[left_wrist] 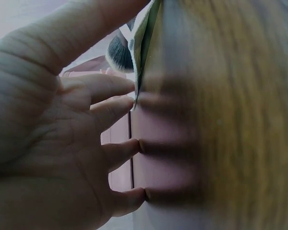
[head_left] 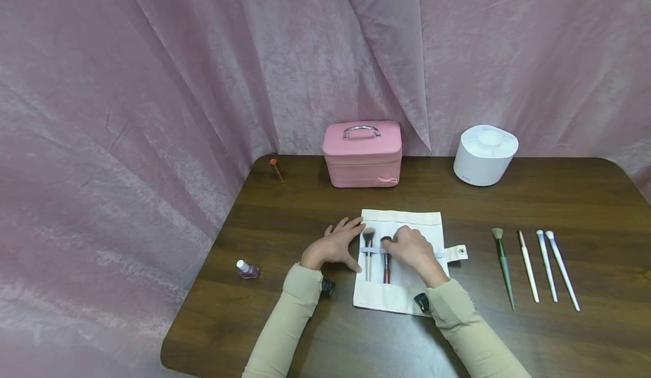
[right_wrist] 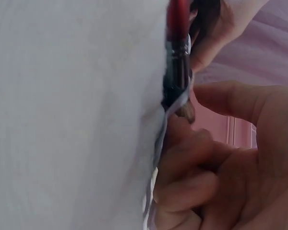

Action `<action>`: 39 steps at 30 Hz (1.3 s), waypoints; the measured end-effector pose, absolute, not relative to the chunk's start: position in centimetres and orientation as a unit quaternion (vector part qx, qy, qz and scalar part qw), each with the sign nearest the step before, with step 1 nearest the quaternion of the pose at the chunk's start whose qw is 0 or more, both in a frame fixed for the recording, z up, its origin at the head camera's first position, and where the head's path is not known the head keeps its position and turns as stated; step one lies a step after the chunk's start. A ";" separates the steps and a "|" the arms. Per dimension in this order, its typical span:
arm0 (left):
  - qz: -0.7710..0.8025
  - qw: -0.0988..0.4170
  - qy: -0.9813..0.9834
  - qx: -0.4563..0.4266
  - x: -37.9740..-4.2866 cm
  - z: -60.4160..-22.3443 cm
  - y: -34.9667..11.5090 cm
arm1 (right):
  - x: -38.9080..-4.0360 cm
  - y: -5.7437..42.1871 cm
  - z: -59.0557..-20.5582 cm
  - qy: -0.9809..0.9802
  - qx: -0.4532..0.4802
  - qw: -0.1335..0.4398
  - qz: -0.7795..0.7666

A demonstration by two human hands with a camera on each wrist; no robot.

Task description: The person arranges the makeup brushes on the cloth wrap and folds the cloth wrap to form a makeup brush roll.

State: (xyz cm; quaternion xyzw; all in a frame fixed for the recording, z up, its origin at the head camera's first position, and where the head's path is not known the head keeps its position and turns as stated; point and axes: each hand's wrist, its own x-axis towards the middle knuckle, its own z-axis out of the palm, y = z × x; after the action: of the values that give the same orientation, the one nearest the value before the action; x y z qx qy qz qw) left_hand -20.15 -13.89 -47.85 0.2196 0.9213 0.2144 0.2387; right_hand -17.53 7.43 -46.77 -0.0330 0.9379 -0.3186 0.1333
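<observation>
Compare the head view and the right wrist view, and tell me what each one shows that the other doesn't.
Only the head view shows the white container, the purple bottle and the green-handled brush lying on the table.
Only the right wrist view shows the palm side of the right hand, its fingers curled.
Both show that hand, the left hand, the red-handled brush and the white pouch.

matt cloth roll (head_left: 402, 217), glossy red brush handle (right_wrist: 177, 19), smooth wood-grain table (head_left: 295, 205), velvety curtain (head_left: 213, 56), smooth pink case (head_left: 356, 169) with shiny metal handle (head_left: 361, 128), white plastic tub (head_left: 475, 163)
</observation>
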 end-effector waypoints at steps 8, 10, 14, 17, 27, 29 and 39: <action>0.202 0.236 0.925 0.217 -20.0 -47.7 -13.7 | -17.8 8.3 -46.0 0.930 -0.030 0.093 -0.353; 0.201 0.235 0.926 0.218 -19.9 -47.7 -13.6 | -17.8 8.5 -46.0 0.924 -0.025 0.067 -0.375; 0.201 0.236 0.925 0.219 -19.9 -47.9 -13.5 | -17.9 9.0 -46.1 0.906 -0.021 0.014 -0.423; 0.202 0.241 0.923 0.222 -19.8 -47.9 -13.5 | -17.8 9.5 -46.1 0.895 -0.009 -0.013 -0.447; 0.211 0.236 0.921 0.226 -20.0 -48.2 -13.9 | -17.4 12.4 -45.2 0.891 0.017 -0.035 -0.452; 0.214 0.237 0.920 0.227 -20.1 -48.3 -13.9 | -17.2 13.3 -44.9 0.893 0.027 -0.034 -0.448; 0.228 0.235 0.916 0.230 -20.2 -48.4 -14.1 | -16.6 17.5 -45.0 0.913 0.021 -0.050 -0.404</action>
State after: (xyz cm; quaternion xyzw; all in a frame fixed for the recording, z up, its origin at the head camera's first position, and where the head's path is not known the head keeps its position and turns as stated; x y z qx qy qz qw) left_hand -20.16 -14.05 -48.45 0.2304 0.9162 0.2285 0.2350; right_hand -16.59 17.53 -45.05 0.0209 0.9133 -0.4038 -0.0497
